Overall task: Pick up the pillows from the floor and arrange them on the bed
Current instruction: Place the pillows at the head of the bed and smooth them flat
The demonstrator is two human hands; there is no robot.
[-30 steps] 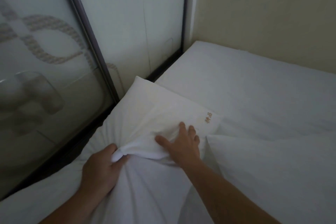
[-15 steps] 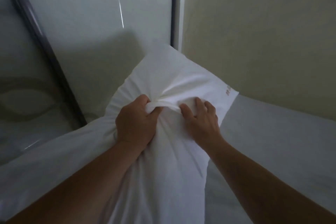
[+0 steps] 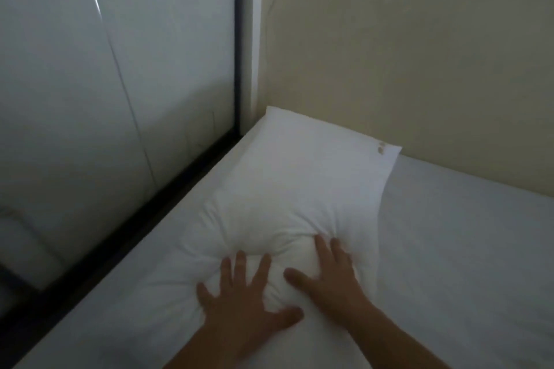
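A white pillow (image 3: 302, 189) lies flat on the bed (image 3: 464, 249), its far end tucked into the corner where the glass panel meets the beige wall. A small gold mark shows on its far right corner. My left hand (image 3: 239, 299) rests flat on the pillow's near end with fingers spread. My right hand (image 3: 329, 272) presses flat beside it, fingers apart, denting the fabric. Neither hand grips anything.
A frosted glass partition (image 3: 120, 99) with a dark frame (image 3: 120, 249) runs along the bed's left side. A beige wall (image 3: 419, 54) stands behind the bed's head. White sheet stretches to the right of the pillow.
Both hands held the pillow bunched in the air half a second ago. The pillow now lies flat in the corner, and both hands have let go and spread open on it.
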